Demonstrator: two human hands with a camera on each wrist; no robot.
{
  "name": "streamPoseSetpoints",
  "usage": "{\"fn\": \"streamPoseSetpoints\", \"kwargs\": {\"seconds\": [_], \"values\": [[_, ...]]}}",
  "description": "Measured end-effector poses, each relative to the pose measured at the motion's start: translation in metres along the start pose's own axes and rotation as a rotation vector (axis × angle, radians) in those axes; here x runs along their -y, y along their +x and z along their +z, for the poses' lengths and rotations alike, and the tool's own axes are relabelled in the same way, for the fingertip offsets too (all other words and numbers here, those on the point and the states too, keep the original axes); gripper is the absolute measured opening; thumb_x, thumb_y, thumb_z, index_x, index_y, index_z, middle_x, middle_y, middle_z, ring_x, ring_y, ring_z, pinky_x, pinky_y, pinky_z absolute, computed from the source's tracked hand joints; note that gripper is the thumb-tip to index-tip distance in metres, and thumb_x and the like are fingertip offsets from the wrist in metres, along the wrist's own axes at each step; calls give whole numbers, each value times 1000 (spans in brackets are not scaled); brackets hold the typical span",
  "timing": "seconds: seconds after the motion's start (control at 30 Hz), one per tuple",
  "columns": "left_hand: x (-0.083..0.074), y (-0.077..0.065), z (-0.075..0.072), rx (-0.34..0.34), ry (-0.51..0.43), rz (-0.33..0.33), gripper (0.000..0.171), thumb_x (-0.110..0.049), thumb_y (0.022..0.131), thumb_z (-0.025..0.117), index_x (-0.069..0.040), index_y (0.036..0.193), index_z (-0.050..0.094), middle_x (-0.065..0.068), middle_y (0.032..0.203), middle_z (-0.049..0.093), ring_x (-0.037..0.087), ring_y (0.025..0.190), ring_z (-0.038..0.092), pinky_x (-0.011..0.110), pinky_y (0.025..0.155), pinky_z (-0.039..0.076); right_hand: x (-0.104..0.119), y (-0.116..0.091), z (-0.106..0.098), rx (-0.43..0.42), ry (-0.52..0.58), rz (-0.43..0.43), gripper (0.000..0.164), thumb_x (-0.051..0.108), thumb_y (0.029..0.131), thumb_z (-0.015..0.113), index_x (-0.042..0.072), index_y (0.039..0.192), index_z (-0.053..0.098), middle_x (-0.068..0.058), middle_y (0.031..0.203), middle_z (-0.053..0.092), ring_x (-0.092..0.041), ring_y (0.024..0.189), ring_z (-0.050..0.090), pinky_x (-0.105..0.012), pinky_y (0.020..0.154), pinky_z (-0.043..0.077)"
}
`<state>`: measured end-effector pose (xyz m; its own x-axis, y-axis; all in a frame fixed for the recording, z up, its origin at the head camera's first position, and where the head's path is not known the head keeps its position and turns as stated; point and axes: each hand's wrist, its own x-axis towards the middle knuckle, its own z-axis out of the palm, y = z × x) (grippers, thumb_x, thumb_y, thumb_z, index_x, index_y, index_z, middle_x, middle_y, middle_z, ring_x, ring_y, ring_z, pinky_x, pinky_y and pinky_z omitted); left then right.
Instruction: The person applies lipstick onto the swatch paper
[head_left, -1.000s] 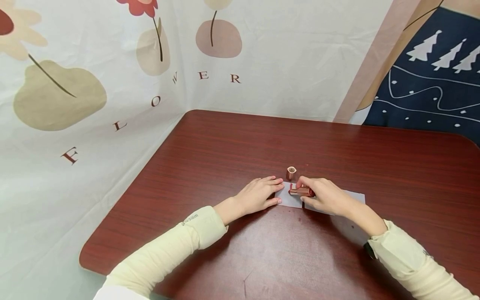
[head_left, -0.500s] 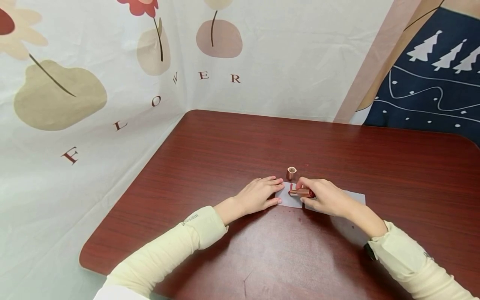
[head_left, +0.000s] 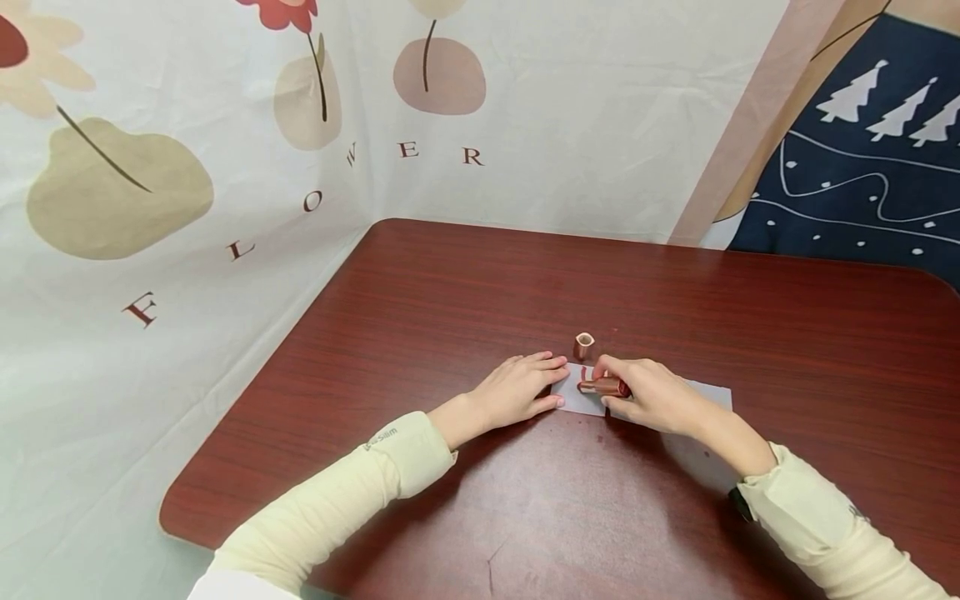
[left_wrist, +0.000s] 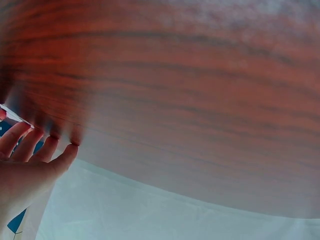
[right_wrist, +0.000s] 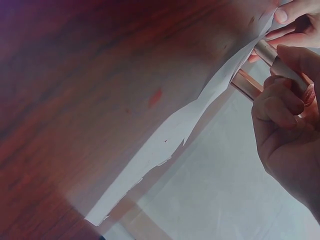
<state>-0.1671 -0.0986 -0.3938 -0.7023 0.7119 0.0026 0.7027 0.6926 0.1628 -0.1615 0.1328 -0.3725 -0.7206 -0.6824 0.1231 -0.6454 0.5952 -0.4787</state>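
In the head view, my right hand (head_left: 660, 398) pinches a copper-coloured lipstick (head_left: 606, 386) between thumb and fingers. It lies tilted almost flat, its red tip touching white paper (head_left: 573, 402). A short red stroke (head_left: 583, 372) runs on the paper just above the tip. My left hand (head_left: 513, 392) rests with extended fingers on the paper's left edge. Behind the lipstick, the matching cap (head_left: 583, 346) stands upright with its hollow end up. The right wrist view shows the lipstick (right_wrist: 285, 67) in the curled fingers and the cap (right_wrist: 246, 85) beside it.
The paper's right part (head_left: 712, 393) shows beyond my right hand, and its edge (right_wrist: 165, 140) looks torn in the right wrist view. A glossy dark red wooden table (head_left: 465, 292) lies under everything. Printed cloth (head_left: 585, 125) hangs along its back and left sides.
The lipstick's tip has crept very slightly towards me over the paper. My left hand and the cap stay where they were.
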Motion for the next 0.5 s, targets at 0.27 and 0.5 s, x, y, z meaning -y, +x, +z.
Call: {"fn": "streamPoseSetpoints", "kwargs": {"seconds": [0.27,0.5], "values": [[1,-1,2,-10,21,10,49,-38,94,54,-11,134,52,2,141,43,21,131,37,42,100,35,2,-2,0,11,9,7,23,6,80,68,12,99,56,11,59,41,-3,52,37,-23,47,33],[1,-1,1,-12,17,6,49,-39,94,54,-11,134,52,2,140,44,20,131,37,42,99,36,4,-2,1,13,11,9,25,5,79,69,13,99,56,11,59,42,-4,53,38,-23,48,34]]}}
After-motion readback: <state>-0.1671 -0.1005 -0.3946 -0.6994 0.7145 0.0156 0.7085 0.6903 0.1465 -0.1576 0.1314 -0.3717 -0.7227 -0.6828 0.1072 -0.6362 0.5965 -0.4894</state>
